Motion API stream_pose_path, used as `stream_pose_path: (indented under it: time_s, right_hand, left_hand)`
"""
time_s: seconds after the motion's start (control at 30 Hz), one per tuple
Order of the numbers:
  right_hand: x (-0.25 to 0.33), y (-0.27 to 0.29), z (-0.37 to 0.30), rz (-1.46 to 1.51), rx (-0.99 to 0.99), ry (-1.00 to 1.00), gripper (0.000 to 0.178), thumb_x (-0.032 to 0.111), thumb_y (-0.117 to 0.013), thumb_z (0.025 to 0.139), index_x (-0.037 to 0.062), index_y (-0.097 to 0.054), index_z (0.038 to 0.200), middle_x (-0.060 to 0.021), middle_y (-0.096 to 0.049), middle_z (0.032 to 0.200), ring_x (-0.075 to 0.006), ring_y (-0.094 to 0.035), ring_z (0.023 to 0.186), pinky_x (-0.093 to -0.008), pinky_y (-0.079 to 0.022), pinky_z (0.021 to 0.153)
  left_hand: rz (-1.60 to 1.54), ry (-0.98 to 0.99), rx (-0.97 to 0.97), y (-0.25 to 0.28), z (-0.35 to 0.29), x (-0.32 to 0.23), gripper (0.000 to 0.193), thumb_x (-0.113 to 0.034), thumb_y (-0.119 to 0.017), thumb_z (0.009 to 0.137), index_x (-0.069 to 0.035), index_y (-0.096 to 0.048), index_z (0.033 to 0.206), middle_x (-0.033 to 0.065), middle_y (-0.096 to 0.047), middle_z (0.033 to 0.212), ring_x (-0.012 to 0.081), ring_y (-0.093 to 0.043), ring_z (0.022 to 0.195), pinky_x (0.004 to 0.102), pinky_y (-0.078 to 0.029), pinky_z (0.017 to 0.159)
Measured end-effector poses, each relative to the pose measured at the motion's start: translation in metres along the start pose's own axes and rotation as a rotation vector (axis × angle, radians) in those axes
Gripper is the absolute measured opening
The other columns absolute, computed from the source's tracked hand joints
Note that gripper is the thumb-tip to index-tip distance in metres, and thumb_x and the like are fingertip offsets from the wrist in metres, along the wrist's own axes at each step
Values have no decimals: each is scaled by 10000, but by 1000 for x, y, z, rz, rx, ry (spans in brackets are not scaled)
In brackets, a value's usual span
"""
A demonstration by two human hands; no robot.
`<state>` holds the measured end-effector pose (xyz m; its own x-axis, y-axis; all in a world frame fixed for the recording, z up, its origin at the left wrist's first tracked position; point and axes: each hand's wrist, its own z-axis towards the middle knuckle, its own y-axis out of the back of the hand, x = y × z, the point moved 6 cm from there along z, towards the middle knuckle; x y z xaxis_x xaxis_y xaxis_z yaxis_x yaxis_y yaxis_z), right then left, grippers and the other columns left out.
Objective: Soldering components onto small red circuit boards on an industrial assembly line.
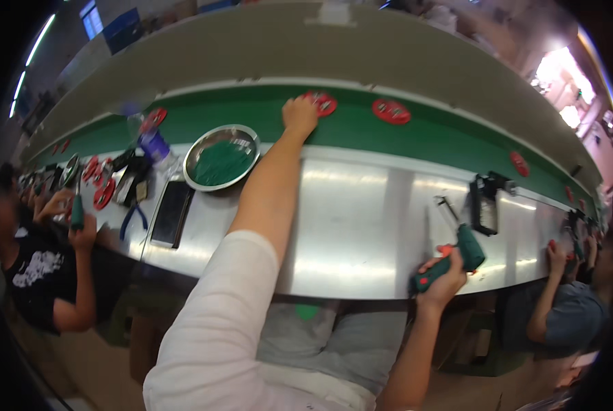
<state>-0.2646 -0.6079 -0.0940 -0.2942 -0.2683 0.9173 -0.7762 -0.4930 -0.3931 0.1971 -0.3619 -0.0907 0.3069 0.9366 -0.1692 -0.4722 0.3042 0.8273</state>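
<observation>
My left arm stretches far across the bench to the green conveyor belt (pixel 347 130). There my left hand (pixel 299 115) is closed at the left edge of a red oval part (pixel 324 104) with small metal pieces on it; its fingertips are partly hidden. Near the front edge of the bench, my right hand (pixel 449 274) is wrapped around a green cordless screwdriver (pixel 471 245), whose bit end points away from me. Left of my left forearm sits a round steel bowl (pixel 188 172) holding many small green pieces.
More red parts (pixel 391 111) lie along the belt. A black phone (pixel 172 214), blue-handled pliers (pixel 133 220) and a purple-labelled bottle (pixel 155 146) are on the left. A black holder (pixel 484 205) stands right. Co-workers (pixel 53 274) sit at both sides.
</observation>
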Motion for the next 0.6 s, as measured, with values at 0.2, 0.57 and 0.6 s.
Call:
stream_pose_path:
  time_s: [0.2, 0.57, 0.6]
  right_hand:
    - [2, 4, -8, 65, -9, 48, 242, 239, -565, 959, -2, -558, 933, -91, -603, 813, -156, -545, 510, -324, -452, 433]
    - [8, 4, -8, 28, 24, 38, 264, 241, -587, 956, -19, -568, 995, -103, -622, 843, -155, -543, 518, -320, -461, 462]
    - [11, 1, -10, 16, 16, 41, 263, 240, -586, 957, -20, -570, 998, -104, -624, 842, -155, -542, 515, -319, -461, 463]
  left_hand:
    - [-374, 163, 104, 13, 8, -1, 292, -233, -524, 912, -12, -703, 977, 233, -697, 1057, 437, -656, 995, 542, -501, 918]
    - [-1295, 173, 186, 157, -45, -8, 334, -220, -431, 956, 11, -661, 886, 128, -725, 861, 203, -670, 754, 335, -547, 731]
    - [-1290, 142, 214, 168, -52, -9, 342, -212, -416, 965, 16, -656, 877, 144, -727, 873, 220, -686, 772, 350, -558, 769]
